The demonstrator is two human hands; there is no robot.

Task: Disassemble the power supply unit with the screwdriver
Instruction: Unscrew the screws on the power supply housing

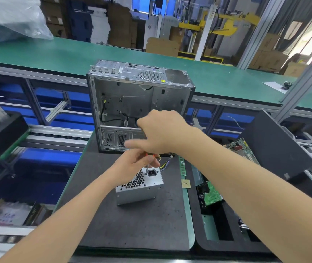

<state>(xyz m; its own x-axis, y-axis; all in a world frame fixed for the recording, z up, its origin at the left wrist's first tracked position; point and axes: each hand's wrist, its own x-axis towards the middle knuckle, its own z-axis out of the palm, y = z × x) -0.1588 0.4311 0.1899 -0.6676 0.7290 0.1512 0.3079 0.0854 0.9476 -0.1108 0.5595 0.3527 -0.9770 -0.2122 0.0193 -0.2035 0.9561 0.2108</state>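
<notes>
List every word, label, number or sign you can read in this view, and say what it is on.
No text here can be read.
Yellow sticker on the computer case: too small to read.
White label on the case top: blurred.
Lettering on the dark box at lower left: blurred.
Power supply unit: no visible text.
</notes>
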